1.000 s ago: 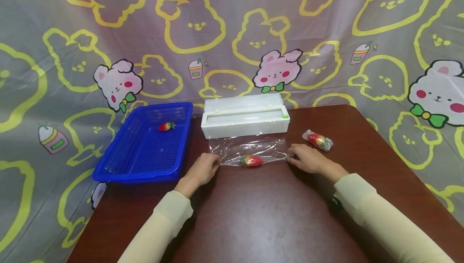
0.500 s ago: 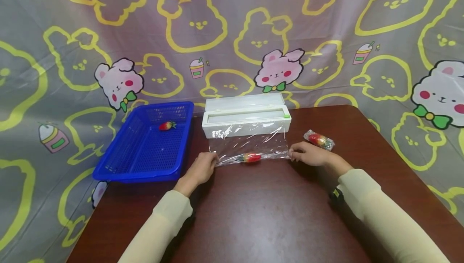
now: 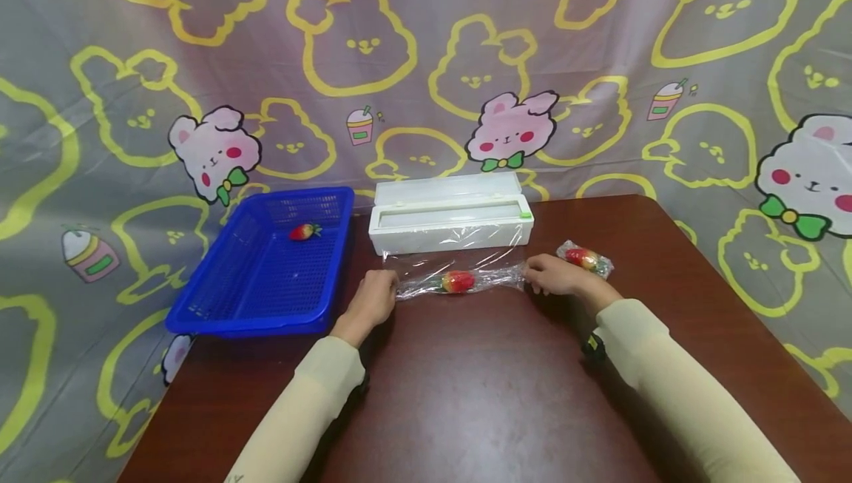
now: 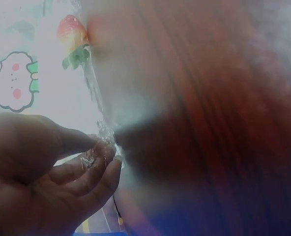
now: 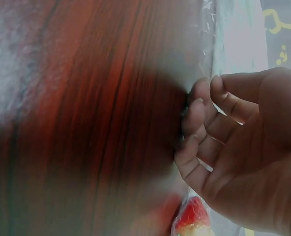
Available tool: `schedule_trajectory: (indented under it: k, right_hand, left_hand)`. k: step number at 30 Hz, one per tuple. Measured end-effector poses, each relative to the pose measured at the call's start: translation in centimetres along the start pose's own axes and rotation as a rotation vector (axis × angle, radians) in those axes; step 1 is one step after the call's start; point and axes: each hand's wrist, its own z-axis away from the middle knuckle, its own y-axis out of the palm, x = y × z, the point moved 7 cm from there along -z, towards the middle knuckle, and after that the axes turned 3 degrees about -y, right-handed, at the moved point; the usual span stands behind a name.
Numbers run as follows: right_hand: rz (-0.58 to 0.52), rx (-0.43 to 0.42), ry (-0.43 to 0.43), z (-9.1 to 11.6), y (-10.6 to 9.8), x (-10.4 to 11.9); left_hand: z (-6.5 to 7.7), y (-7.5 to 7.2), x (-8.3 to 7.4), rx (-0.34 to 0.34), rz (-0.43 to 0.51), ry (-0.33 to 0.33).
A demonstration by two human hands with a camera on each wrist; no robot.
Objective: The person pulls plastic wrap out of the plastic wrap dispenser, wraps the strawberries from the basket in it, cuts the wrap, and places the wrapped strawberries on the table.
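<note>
A red strawberry [image 3: 458, 281] with green leaves lies rolled in clear plastic wrap [image 3: 492, 277] in front of a white wrap box [image 3: 452, 237]. The film still runs back to the box. My left hand [image 3: 374, 298] pinches the twisted left end of the film; in the left wrist view its thumb and fingers close on the crumpled plastic, the strawberry [image 4: 72, 35] beyond. At the film's right end my right hand [image 3: 558, 274] holds the edge between thumb and forefinger, other fingers curled, as the right wrist view shows of this hand [image 5: 234, 132].
A wrapped strawberry [image 3: 583, 258] lies just beyond my right hand. To the left stands a blue plastic basket [image 3: 246, 322] with one bare strawberry [image 3: 304, 231] inside. The box's lid [image 3: 447, 188] is raised. A patterned curtain [image 3: 413, 46] hangs behind the brown table [image 3: 459, 387].
The film has been rolled round the strawberry, which has turned and shifted slightly back toward the box. Both hands have moved a little with the film's ends, keeping hold of them.
</note>
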Motion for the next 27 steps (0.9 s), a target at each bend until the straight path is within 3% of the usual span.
schedule_trajectory:
  k: [8, 12, 16, 21, 24, 27]
  right_hand:
    - [0.091, -0.010, 0.102, -0.9, 0.0, -0.8]
    - [0.142, -0.041, 0.126, -1.1, -0.1, -1.1]
    - [0.197, -0.092, 0.117, -1.2, -0.4, -0.9]
    - [0.160, -0.097, 0.108, -0.8, -0.8, -0.3]
    - [0.185, -0.128, 0.106, -0.4, -1.9, 0.5]
    - [0.258, -0.222, 0.088, -0.2, -3.1, 2.1]
  left_hand:
    - [-0.9, 0.1, 1.0, -0.010, -0.005, -0.126]
    - [-1.1, 0.3, 1.5, -0.010, -0.046, -0.187]
    - [-1.2, 0.2, 1.8, -0.020, -0.064, -0.206]
    - [-1.2, -0.6, 1.5, -0.060, -0.038, -0.182]
    - [-1.2, -1.4, 0.3, -0.096, 0.006, -0.116]
    - [-1.2, -1.9, -1.4, -0.088, 0.034, -0.012]
